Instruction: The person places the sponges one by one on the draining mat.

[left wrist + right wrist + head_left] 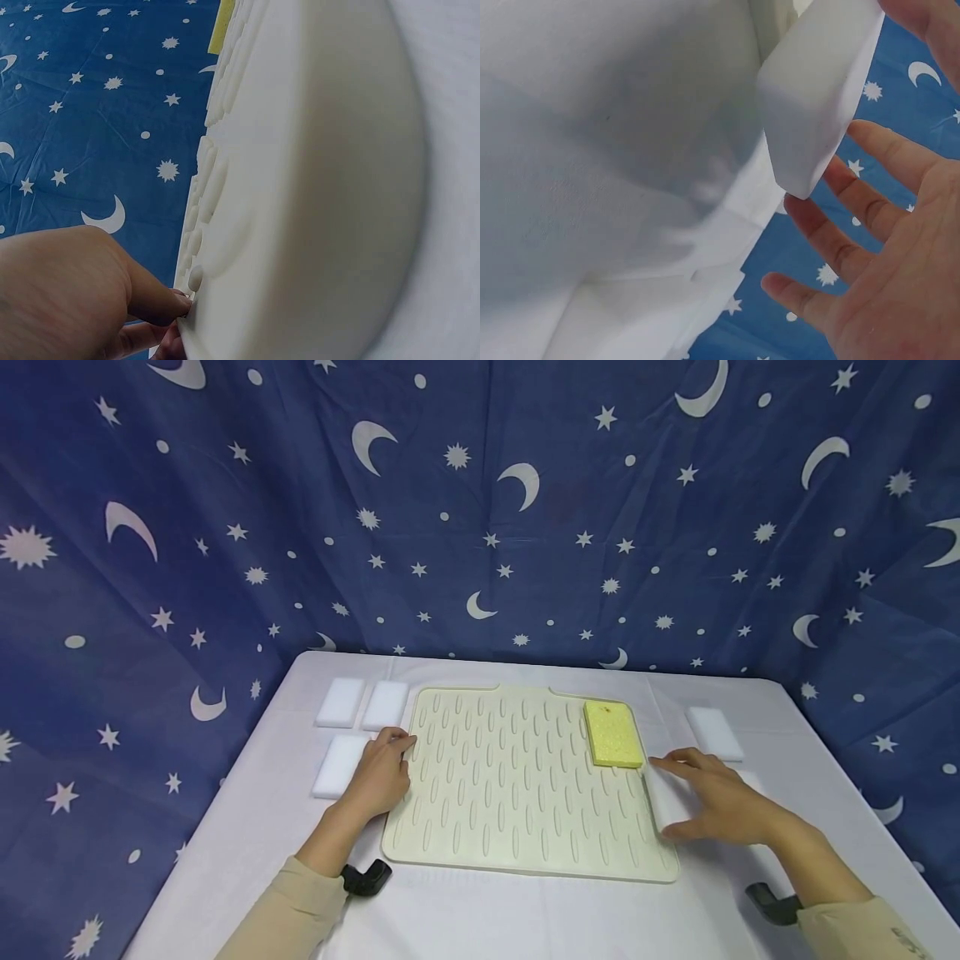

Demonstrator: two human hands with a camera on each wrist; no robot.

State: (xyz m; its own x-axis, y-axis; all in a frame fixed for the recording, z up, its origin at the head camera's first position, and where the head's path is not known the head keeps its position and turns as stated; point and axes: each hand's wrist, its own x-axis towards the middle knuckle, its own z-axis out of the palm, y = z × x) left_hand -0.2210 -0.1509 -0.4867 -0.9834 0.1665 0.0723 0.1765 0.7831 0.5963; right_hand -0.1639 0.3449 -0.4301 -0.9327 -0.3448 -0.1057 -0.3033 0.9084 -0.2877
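Observation:
A cream drying mat (pixel 517 777) with raised oval ridges lies on the table, a yellow sponge (pixel 613 735) on its back right corner. My left hand (pixel 381 774) pinches the mat's left edge between thumb and fingers, which the left wrist view shows close up. At the mat's right edge, my right hand (pixel 712 802) holds a white sponge block (pixel 814 97) by its edges, thumb on one side and fingertips on the other. That block is tilted, and its near end shows in the head view beside the mat.
Three white sponge blocks lie left of the mat, one of them (pixel 339 702) at the back and another (pixel 341 766) beside my left hand. A further white block (pixel 714 733) lies behind my right hand. A blue star-and-moon curtain (pixel 480 527) hangs behind the white-covered table (pixel 480 918).

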